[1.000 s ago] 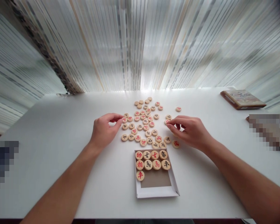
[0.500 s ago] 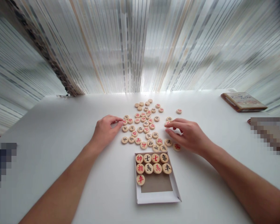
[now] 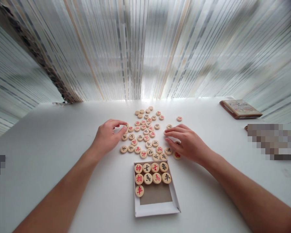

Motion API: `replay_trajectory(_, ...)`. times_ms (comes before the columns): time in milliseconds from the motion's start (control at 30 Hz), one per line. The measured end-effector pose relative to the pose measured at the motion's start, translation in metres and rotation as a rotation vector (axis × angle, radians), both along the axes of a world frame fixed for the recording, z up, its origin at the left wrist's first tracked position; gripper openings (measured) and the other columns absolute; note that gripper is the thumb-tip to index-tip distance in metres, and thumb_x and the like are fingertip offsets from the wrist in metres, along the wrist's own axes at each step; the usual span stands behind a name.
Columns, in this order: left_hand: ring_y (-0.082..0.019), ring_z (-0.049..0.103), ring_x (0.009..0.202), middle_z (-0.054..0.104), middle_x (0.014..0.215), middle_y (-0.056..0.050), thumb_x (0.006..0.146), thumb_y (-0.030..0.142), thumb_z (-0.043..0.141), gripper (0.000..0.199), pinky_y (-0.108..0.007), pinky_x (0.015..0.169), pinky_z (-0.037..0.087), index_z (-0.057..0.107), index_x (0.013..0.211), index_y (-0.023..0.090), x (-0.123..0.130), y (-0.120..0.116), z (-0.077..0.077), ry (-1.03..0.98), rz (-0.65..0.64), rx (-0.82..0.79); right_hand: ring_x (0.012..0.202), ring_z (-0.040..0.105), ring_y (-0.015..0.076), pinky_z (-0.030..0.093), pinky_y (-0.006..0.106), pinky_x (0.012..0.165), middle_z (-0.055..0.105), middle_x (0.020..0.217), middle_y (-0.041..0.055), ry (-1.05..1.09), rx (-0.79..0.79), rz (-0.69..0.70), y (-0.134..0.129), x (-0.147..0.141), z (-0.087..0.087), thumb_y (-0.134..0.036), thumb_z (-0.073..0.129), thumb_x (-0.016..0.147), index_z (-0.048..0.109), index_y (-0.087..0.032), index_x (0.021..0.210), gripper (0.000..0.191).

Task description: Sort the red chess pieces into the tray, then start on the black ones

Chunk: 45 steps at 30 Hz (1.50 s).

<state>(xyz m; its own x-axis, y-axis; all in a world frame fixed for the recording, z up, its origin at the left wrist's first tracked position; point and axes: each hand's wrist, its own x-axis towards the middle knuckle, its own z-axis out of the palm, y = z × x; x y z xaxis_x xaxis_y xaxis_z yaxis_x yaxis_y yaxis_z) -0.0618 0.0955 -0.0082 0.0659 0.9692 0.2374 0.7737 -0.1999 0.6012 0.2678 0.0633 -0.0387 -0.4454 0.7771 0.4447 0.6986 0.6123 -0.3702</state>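
Many round wooden pieces with red or black characters lie scattered on the white table (image 3: pixel 106 197). My left hand (image 3: pixel 109 134) is at the left edge of the scatter, thumb and forefinger apart, by a piece partly hidden behind the fingertips. My right hand (image 3: pixel 186 140) hovers at the right side of the scatter, fingers apart, near a black-marked piece (image 3: pixel 169 126). A shallow white box (image 3: pixel 157 210) near the front holds two full rows of pieces and a single red piece (image 3: pixel 139 191) at the left of its third row.
A flat boxed item (image 3: pixel 241 108) lies at the back right, with a blurred-out object (image 3: pixel 274 142) in front of it. Several plain blank pieces (image 3: pixel 142 111) sit at the back of the scatter. A striped curtain (image 3: pixel 135 48) hangs behind the table.
The view has shifted, so everything appears slightly further left and lower. My right hand has moved a little nearer over the pieces at its side; my left hand hardly differs.
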Motion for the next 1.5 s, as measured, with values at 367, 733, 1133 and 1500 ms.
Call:
replay_trajectory(367, -0.031, 0.076, 0.105, 0.083, 0.118, -0.009, 0.089, 0.04, 0.068, 0.033, -0.04, 0.088, 0.06, 0.087, 0.113, 0.026, 0.021, 0.024, 0.01, 0.059, -0.052, -0.022, 0.079, 0.076, 0.0262, 0.059, 0.039, 0.068, 0.085, 0.094, 0.009, 0.211, 0.088, -0.333, 0.013, 0.019, 0.014, -0.027, 0.066, 0.097, 0.084, -0.022, 0.095, 0.018)
replay_trajectory(733, -0.031, 0.078, 0.088, 0.086, 0.102, -0.009, 0.089, 0.037, 0.073, 0.026, -0.042, 0.085, 0.063, 0.087, 0.108, 0.026, 0.041, 0.078, 0.007, 0.059, -0.047, 0.014, 0.074, 0.075, 0.0238, 0.062, 0.039, 0.074, 0.086, 0.099, 0.0095, 0.234, 0.035, -0.611, 0.045, 0.064, 0.001, -0.028, 0.063, 0.092, 0.085, -0.02, 0.102, 0.025)
replay_trajectory(1133, -0.033, 0.076, 0.103, 0.083, 0.116, -0.012, 0.091, 0.033, 0.07, 0.029, -0.044, 0.095, 0.061, 0.086, 0.113, 0.022, 0.05, 0.075, -0.003, 0.044, -0.139, 0.069, 0.088, 0.074, 0.0277, 0.058, 0.041, 0.081, 0.082, 0.1, 0.0115, 0.014, -0.118, -0.407, 0.072, 0.004, 0.024, -0.039, 0.076, 0.097, 0.085, -0.019, 0.106, 0.024)
replay_trajectory(1500, -0.031, 0.073, 0.111, 0.08, 0.118, -0.013, 0.093, 0.03, 0.069, 0.028, -0.046, 0.108, 0.056, 0.085, 0.112, 0.017, 0.06, 0.061, -0.003, -0.103, -0.233, 0.088, 0.081, 0.072, 0.0253, 0.053, 0.037, 0.075, 0.079, 0.088, 0.0122, 0.019, -0.18, -0.34, 0.086, -0.022, 0.025, -0.026, 0.079, 0.089, 0.076, -0.017, 0.08, 0.013)
